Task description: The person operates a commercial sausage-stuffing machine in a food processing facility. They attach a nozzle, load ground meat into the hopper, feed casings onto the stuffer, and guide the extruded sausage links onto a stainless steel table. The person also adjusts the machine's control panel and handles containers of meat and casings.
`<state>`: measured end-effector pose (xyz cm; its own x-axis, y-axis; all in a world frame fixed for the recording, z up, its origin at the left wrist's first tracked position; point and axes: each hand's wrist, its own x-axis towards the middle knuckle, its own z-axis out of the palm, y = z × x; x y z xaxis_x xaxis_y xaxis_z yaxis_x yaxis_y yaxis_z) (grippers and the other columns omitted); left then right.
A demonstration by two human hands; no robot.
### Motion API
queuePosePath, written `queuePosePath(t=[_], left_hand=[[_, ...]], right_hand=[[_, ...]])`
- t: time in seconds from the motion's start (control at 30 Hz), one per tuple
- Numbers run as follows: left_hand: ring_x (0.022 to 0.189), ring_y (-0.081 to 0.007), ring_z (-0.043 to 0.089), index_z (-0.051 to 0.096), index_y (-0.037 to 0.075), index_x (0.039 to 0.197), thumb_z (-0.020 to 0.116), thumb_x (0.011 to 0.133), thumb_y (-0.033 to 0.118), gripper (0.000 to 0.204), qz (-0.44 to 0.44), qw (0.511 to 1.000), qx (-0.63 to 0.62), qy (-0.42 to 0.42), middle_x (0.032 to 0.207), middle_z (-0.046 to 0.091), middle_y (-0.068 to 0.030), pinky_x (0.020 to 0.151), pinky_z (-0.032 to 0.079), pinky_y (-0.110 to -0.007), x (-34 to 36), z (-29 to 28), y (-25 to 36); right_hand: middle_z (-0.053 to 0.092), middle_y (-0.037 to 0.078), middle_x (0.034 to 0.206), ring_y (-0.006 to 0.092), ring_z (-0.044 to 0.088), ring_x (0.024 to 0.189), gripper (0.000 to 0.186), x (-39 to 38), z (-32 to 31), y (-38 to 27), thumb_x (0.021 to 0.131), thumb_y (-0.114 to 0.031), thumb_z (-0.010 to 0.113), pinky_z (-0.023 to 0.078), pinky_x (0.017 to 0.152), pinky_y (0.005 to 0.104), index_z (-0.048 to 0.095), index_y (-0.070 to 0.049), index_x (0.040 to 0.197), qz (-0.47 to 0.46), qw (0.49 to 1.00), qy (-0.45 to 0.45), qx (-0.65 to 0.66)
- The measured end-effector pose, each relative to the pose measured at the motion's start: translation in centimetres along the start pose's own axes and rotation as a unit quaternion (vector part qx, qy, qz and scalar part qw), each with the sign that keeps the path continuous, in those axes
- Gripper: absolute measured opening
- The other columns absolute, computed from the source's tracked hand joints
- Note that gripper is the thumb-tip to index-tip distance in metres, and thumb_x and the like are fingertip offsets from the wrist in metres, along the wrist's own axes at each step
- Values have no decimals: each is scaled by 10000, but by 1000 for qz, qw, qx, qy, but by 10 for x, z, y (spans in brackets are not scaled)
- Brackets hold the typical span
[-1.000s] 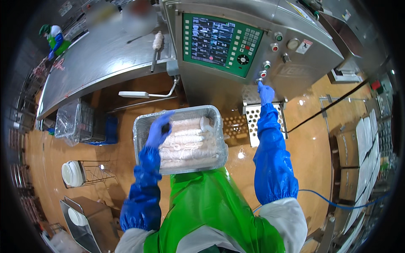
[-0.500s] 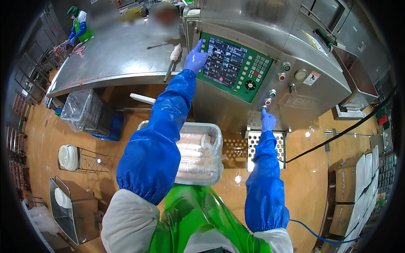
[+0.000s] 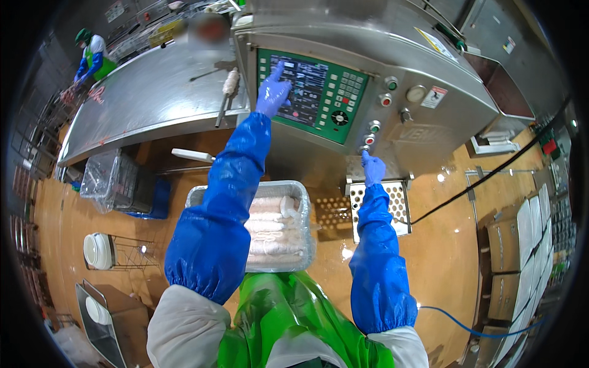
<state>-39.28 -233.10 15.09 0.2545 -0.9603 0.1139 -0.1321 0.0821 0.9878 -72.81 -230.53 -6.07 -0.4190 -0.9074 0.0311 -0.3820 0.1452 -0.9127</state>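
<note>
My left hand (image 3: 273, 93), in a violet glove, points with a stretched index finger at the display (image 3: 299, 89) in a green control panel (image 3: 334, 134). It holds nothing; the other fingers are partly bent. My right hand (image 3: 373, 170), gloved alike, is below a row of buttons, its index fingertip at the lowest button (image 3: 365, 148). The other fingers are curled in, and nothing shows in them. Just above that sit a red button (image 3: 369, 140) and a green button (image 3: 373, 127). Panel and buttons belong to a large steel machine (image 3: 442, 132).
Below my left arm is a plastic-lined tub (image 3: 307, 254) of pale, sausage-like rolls. A steel table (image 3: 144, 89) bears a rod with a pale sleeve (image 3: 230, 81). A perforated step (image 3: 402, 224) lies under my right arm. A black hose (image 3: 491, 172) crosses at right. Another person (image 3: 95, 55) works far left.
The view has shifted, so the machine sits further left and higher. My left fingertip has moved from the panel's left edge onto the display. My right hand stays at the lowest button.
</note>
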Motion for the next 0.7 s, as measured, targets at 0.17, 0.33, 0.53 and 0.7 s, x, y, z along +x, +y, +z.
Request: queuePosePath(t=[0.17, 0.33, 0.53, 0.7], left_hand=[[560, -152, 606, 339, 348, 1484, 537, 782, 48, 788, 20, 985, 90, -148, 776, 647, -115, 570, 557, -303, -69, 99, 19], [683, -281, 657, 352, 286, 1490, 526, 741, 112, 788, -19, 980, 139, -142, 935, 677, -214, 715, 538, -380, -76, 127, 13], [721, -296, 654, 348, 278, 1493, 519, 741, 123, 787, 0, 982, 146, -118, 804, 667, -190, 766, 521, -393, -76, 136, 5], [741, -298, 660, 347, 290, 1491, 506, 738, 91, 795, -14, 984, 121, -127, 861, 675, -204, 767, 519, -412, -77, 127, 5]], right_hand=[[691, 109, 673, 225, 654, 643, 488, 15, -6, 13, 768, -515, 725, 490, 638, 370, 737, -28, 748, 11, 999, 8, -46], [659, 41, 629, 134, 586, 576, 411, 20, 6, 17, 778, -418, 749, 448, 590, 291, 717, -16, 700, -2, 1000, 7, -28], [654, 41, 611, 146, 595, 576, 448, 23, 5, 21, 781, -467, 732, 451, 582, 309, 716, -32, 678, -17, 1000, 1, -22], [669, 112, 646, 268, 643, 656, 512, 11, -2, -2, 781, -565, 664, 476, 645, 388, 735, -70, 670, 7, 992, -23, -122]])
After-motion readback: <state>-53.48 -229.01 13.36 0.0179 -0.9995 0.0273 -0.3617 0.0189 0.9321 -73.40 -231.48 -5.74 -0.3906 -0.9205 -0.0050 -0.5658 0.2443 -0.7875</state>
